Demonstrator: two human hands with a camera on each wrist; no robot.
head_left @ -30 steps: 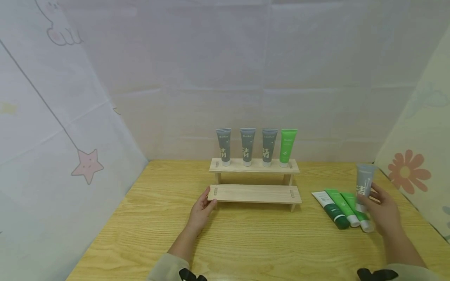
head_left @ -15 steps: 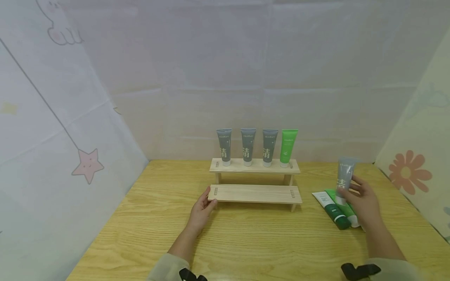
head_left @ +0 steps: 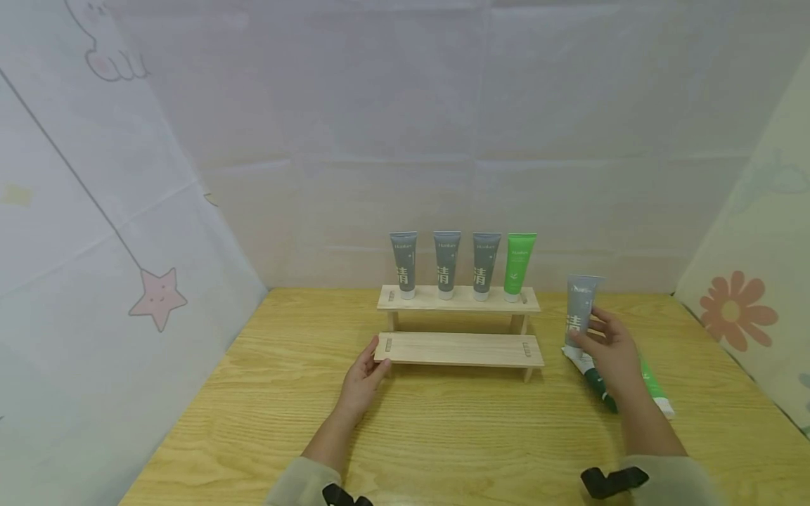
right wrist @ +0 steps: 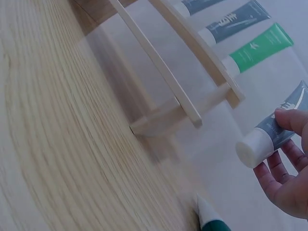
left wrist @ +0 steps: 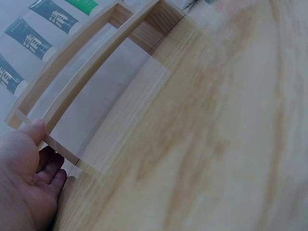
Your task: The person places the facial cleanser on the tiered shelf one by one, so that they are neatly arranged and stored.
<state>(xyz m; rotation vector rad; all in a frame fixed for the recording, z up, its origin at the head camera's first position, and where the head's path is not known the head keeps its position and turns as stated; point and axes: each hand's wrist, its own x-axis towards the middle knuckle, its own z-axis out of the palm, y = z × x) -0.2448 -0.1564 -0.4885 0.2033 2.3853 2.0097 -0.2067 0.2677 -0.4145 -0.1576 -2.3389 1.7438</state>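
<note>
My right hand (head_left: 610,351) holds a grey squeeze tube (head_left: 581,309) upright, cap down, between thumb and fingers. In the right wrist view its white cap (right wrist: 255,148) points toward the table. My left hand (head_left: 362,379) grips the left end of the lower step of a two-tier wooden rack (head_left: 462,348), thumb at the top edge. On the upper step stand three grey tubes (head_left: 446,263) and a green tube (head_left: 520,263), all on their caps. The lower step is bare. Beneath my right hand lie a white and dark green tube (head_left: 595,383) and a green tube (head_left: 653,383), partly hidden.
The rack stands on a wood-grain table (head_left: 253,414). Behind it hangs a pale cloth backdrop (head_left: 342,176), with printed side panels at left and right.
My right hand has carried the grey tube leftward, from over the right side of the lying tubes to near the rack's right end. My left hand and the rack have stayed put.
</note>
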